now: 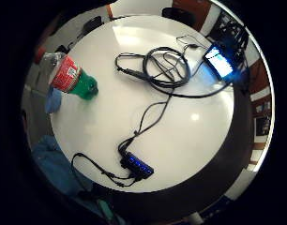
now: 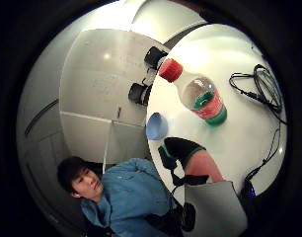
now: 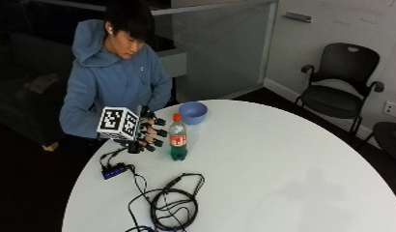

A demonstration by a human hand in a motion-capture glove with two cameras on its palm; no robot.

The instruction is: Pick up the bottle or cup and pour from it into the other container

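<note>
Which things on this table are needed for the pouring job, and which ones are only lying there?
For the job:
- bottle with red cap, standing upright
- blue bowl behind it, near the table edge
- gloved right hand, beside the bottle, not touching it

Only lying about:
- coiled black cable
- small hub with blue lights
- lit phone
- black chair beside the table

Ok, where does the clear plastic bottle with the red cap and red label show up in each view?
Little finger side palm view: clear plastic bottle at the white round table's edge, beside the blue bowl.
Thumb side palm view: bottle beyond the bowl.
Outside view: bottle upright before the bowl.
Shared landmark: the bowl.
</note>
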